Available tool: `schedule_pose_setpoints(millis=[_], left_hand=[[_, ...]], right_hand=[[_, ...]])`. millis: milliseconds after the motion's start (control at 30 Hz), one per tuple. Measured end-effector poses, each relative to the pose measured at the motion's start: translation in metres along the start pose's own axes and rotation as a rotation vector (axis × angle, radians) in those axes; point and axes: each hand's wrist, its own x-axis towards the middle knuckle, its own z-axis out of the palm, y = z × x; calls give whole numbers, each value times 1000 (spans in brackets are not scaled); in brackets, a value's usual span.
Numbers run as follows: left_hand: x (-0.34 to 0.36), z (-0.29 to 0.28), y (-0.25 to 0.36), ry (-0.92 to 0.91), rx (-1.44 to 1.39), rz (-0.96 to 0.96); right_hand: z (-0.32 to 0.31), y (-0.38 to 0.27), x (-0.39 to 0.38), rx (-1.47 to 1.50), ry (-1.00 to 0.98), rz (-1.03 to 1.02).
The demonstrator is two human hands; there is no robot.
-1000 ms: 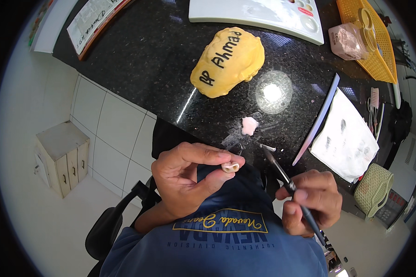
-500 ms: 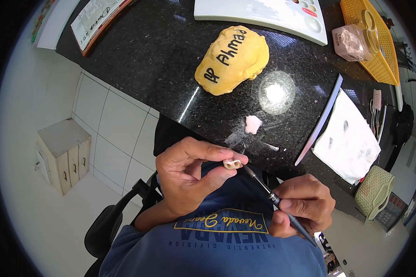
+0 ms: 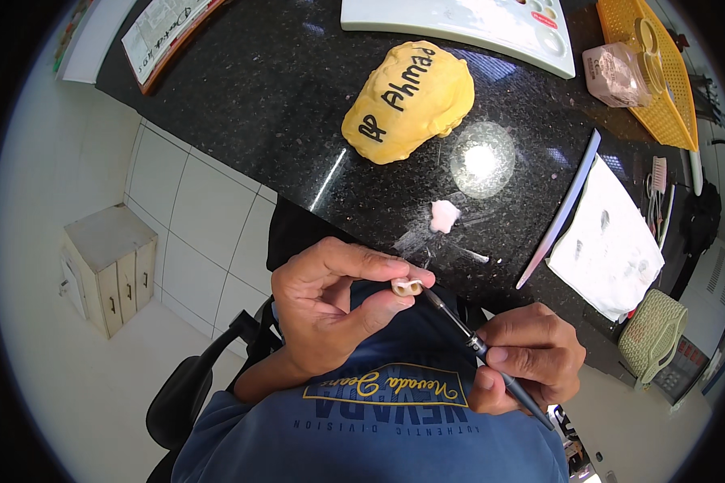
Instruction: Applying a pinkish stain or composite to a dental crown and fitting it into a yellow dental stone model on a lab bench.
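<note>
Between the thumb and fingers of my left hand [image 3: 330, 310] is a small dental crown piece [image 3: 408, 286], white on its rim with two tan hollows facing up. My right hand [image 3: 532, 358] grips a slim brush [image 3: 477, 346] with a dark blue handle and a metal ferrule. Its tip points up and left and reaches the side of the crown piece; whether it touches cannot be made out. Beyond my hands, a lump of pinkish-white paste [image 3: 444, 216] lies on the black speckled worktop [image 3: 290, 121], with white smears around it.
Farther off sit a yellow moulded lump [image 3: 411, 101] with black handwriting and a white palette tray [image 3: 459, 28]. A clear round disc [image 3: 482, 159] lies near the paste. To the right are a purple nail-file-like strip [image 3: 560, 209], a stained white cloth [image 3: 608, 241] and a yellow basket [image 3: 660, 88].
Almost nothing differs. The crown piece is tipped very slightly between my left fingers, and the brush tip has shifted a little beside it. The worktop view has drifted slightly.
</note>
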Motion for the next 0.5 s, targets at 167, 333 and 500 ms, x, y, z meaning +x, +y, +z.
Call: schedule_pose_setpoints(millis=[167,333,500], left_hand=[[1,-1,1,-16,19,-2],[1,-1,1,-10,17,-4],[1,0,2,3,7,-12]], right_hand=[[-1,0,0,-1,-12,-4],[-2,-1,1,-5,-31,24],[-7,2,1,2,-79,-18]])
